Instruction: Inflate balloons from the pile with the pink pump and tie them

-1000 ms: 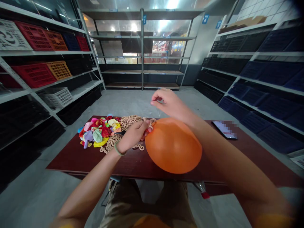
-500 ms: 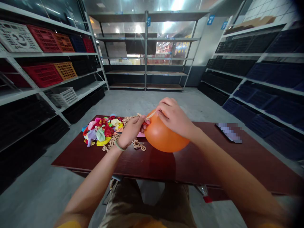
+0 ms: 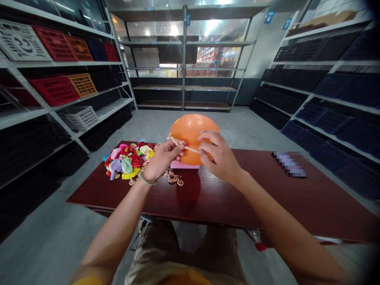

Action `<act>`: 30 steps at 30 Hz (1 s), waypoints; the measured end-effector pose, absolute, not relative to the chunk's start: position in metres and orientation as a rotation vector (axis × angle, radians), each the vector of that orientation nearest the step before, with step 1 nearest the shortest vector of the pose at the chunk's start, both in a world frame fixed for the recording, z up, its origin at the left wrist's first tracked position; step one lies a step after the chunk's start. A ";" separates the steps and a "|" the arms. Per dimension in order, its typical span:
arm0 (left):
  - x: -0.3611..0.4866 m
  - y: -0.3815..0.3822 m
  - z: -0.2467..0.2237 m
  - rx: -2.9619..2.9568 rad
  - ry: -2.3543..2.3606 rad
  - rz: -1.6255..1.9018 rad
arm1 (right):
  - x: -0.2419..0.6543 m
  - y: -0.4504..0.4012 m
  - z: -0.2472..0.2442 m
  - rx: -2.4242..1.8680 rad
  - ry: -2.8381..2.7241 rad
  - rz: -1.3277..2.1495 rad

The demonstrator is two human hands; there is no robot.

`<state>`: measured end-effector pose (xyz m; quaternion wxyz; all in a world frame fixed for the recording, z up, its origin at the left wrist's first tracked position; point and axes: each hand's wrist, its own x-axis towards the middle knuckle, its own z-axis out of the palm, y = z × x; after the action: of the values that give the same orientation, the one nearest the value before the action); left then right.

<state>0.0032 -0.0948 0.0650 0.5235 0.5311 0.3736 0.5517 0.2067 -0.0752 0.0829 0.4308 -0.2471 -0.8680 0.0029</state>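
Note:
An inflated orange balloon [image 3: 194, 124] stands up behind my hands, above the table. My left hand [image 3: 163, 158] is closed, thumb against fingers, on a thin tan strip [image 3: 191, 149] in front of the balloon. Whether the balloon's neck is also in those fingers is hidden. My right hand [image 3: 218, 158] pinches the strip's other end between thumb and fingertip, so a short length runs straight between both hands. A loose end of the strip sticks out past my left thumb. Beside my left wrist lies a heap of limp coloured balloons [image 3: 126, 164].
Curled tan strips [image 3: 175, 177] lie near the heap on the dark red table [image 3: 237, 202]. Under the balloon is a flat pink object [image 3: 185, 165]. A blurred-out phone-like object [image 3: 289, 164] rests at right. Shelves with crates [image 3: 55, 47] flank both sides.
The orange balloon has swung up and left, from below my right hand to behind both hands. My right hand has come lower, still pinching the tan strip.

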 end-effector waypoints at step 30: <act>-0.004 -0.089 0.054 1.606 1.018 1.302 | 0.177 -0.053 0.067 -0.730 -2.203 -0.147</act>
<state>-0.0043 -0.0891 0.0536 0.4064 0.6368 0.4036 0.5161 0.1774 -0.0533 0.0666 0.3968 -0.2882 -0.8696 -0.0580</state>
